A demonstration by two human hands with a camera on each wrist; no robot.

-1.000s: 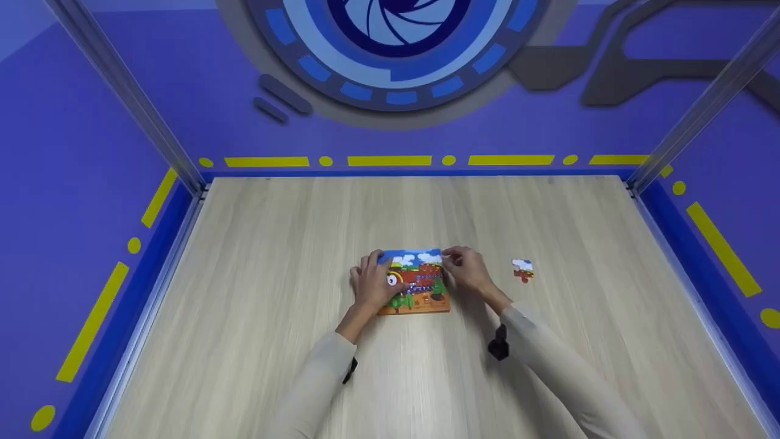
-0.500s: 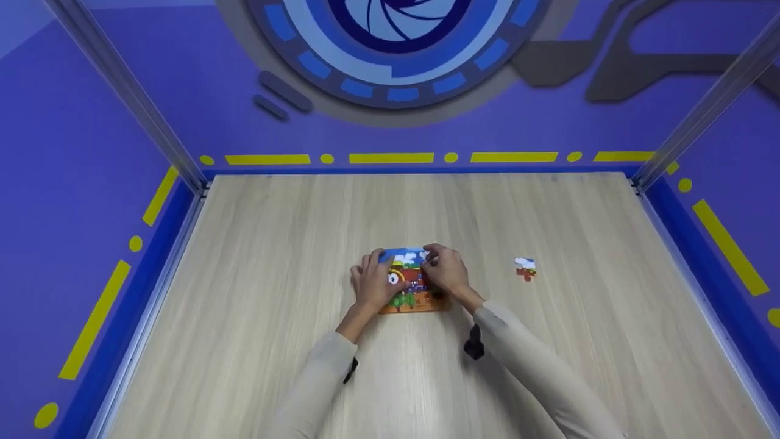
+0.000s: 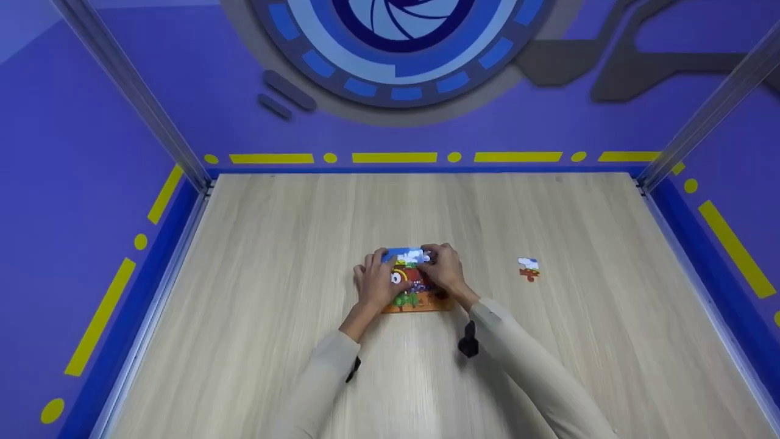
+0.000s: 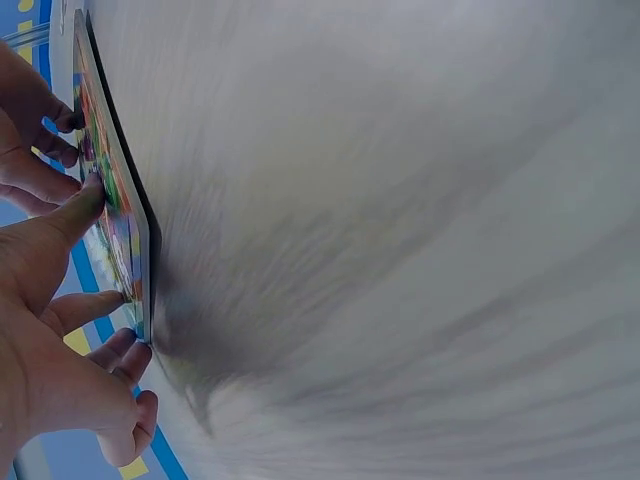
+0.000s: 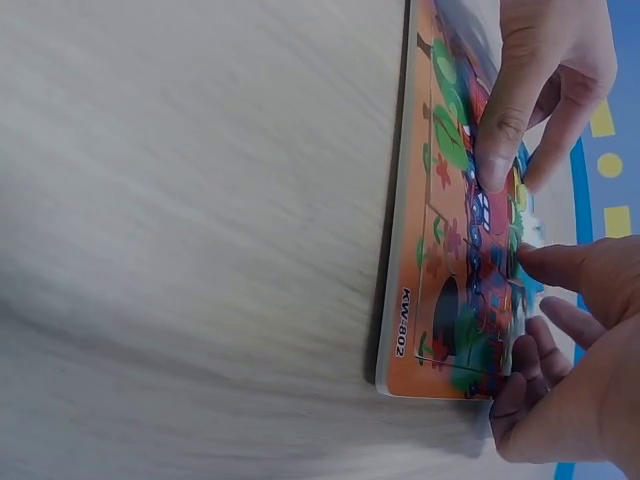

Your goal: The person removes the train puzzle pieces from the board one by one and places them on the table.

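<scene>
A jigsaw puzzle (image 3: 409,300) with a cartoon red train, trees and clouds lies on the wooden table. Its orange border shows "KW-802" in the right wrist view. My left hand (image 3: 375,281) grips the puzzle's left side, its thumb on the picture and its fingers along the far left edge. My right hand (image 3: 445,269) is over the upper right part. Its bent thumb and index finger pinch a puzzle piece (image 3: 430,256) with white on it at the cloud area. The right hand partly hides that piece and the train's right end.
One loose puzzle piece (image 3: 529,269), white, blue and red, lies on the table (image 3: 292,256) to the right of the puzzle. Blue panels with yellow marks (image 3: 395,158) and metal posts (image 3: 131,91) border the table at the back and sides.
My right hand has moved left from the puzzle's right edge onto its upper right part. The left hand keeps its grip, and the loose piece stays on the table.
</scene>
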